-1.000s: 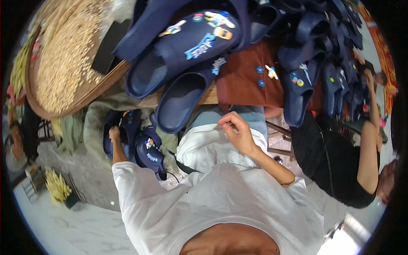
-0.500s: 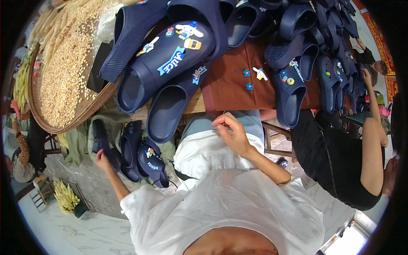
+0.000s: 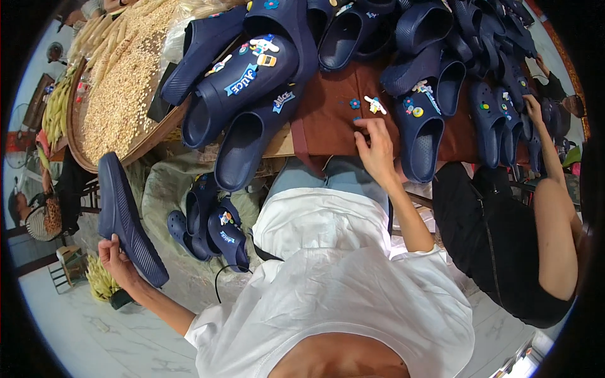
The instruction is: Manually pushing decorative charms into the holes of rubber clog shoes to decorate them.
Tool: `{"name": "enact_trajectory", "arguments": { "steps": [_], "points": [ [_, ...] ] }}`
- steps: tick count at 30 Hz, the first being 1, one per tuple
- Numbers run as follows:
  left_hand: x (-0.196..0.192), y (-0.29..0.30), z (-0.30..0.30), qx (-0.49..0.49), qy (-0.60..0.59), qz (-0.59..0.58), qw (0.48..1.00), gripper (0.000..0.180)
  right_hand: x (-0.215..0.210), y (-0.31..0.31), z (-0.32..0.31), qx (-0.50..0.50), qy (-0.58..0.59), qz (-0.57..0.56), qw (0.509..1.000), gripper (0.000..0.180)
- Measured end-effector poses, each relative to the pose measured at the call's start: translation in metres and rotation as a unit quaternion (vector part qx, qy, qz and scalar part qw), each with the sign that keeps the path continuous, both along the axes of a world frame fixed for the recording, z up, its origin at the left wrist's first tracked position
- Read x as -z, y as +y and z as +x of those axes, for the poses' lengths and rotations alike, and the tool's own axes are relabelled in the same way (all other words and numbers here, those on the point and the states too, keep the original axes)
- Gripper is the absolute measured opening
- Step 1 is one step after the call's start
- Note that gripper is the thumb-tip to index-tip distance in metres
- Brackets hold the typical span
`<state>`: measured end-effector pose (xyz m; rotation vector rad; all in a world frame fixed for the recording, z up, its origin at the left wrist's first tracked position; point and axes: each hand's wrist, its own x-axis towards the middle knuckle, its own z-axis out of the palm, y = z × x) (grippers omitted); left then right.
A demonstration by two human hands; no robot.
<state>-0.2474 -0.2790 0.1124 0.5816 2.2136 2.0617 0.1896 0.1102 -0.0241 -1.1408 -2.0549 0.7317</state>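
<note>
My left hand (image 3: 115, 259) grips the heel end of a plain navy clog (image 3: 128, 218), held out to my left with its ribbed sole showing. My right hand (image 3: 375, 148) reaches forward onto the brown cloth (image 3: 328, 120) on the table, fingertips at a few small coloured charms (image 3: 374, 104) lying there. Just right of that hand lies a navy clog with charms on its top (image 3: 419, 133). In front of me are two large decorated navy clogs (image 3: 242, 88) stacked at the table's edge.
Many navy clogs (image 3: 441, 31) are piled across the table's far side. A round woven tray of grain (image 3: 120, 94) sits at left. More decorated clogs (image 3: 214, 227) lie on a sack on the floor. A person in black (image 3: 504, 239) works at my right.
My left hand lifted one plain clog off the floor pile and swung it out to the left. My right hand moved from my lap forward onto the brown cloth, to the charms.
</note>
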Motion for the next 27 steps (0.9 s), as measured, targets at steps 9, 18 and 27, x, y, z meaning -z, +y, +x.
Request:
{"name": "enact_trajectory", "arguments": {
  "steps": [9,18,27],
  "points": [
    [-0.054,0.042,0.106,0.011,0.157,-0.116,0.981,0.033,0.010,0.024,-0.011,0.013,-0.093,0.112,0.989,0.025],
    [0.021,0.220,0.249,0.445,-0.043,0.019,0.894,0.016,0.007,0.024,0.016,0.061,-0.121,0.100,0.986,0.025],
    [0.095,0.252,0.299,0.343,0.140,-0.041,0.928,0.014,0.000,0.071,-0.017,-0.005,-0.147,0.180,0.973,0.024]
  ]
}}
